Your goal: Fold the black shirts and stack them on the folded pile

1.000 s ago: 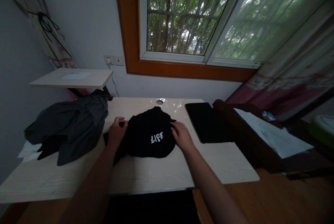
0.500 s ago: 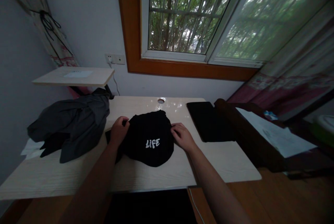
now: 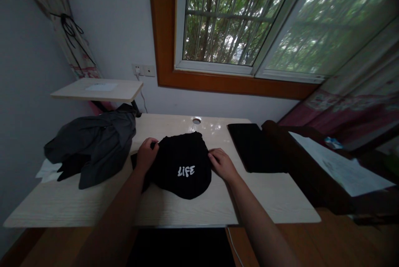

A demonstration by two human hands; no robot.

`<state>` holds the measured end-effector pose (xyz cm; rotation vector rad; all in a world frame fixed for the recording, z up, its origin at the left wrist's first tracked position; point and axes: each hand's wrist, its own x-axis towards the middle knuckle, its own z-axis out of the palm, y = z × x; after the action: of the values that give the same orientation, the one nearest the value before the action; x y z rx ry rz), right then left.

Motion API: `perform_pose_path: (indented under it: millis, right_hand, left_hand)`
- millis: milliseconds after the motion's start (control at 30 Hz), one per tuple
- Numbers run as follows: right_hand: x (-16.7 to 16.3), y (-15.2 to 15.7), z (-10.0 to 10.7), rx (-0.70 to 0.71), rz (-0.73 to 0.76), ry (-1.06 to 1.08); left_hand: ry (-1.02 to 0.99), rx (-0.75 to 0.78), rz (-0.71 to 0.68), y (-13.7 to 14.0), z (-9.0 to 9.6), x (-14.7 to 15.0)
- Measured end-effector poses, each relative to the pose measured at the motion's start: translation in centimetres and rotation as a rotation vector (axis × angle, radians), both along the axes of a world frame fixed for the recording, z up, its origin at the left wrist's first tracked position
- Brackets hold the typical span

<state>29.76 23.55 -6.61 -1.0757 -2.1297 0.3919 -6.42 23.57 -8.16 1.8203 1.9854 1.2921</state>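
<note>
A black cloth item (image 3: 179,155) with white lettering lies on the pale wooden desk (image 3: 264,200); its exact kind I cannot make out. It is rounded at the near side and uneven along the far edge. At its upper left edge, my left hand (image 3: 147,154) has its fingers closed on the fabric. My right hand (image 3: 223,164) pinches the opposite edge, thumb and fingertips together. Some dark fabric shows beneath my left wrist, partly hidden by the forearm.
A heap of dark grey clothing (image 3: 99,146) lies on the left, beside a small raised shelf (image 3: 96,90). To the right sit a flat black rectangular thing (image 3: 255,146) and a sheet of paper (image 3: 336,163) on dark brown furniture. A window (image 3: 230,18) is behind the desk.
The whole view has shifted slightly, so the scene sits a little farther right. Both hands stay at the black cloth's edges, and the cloth looks much the same.
</note>
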Motion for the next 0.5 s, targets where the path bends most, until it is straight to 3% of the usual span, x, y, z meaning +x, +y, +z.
perform_pose_path:
  millis: [500]
  right_hand:
    - [-0.06, 0.22, -0.17, -0.048, -0.010, 0.026]
  left_hand:
    - [0.002, -0.018, -0.001, 0.23, -0.18, -0.24]
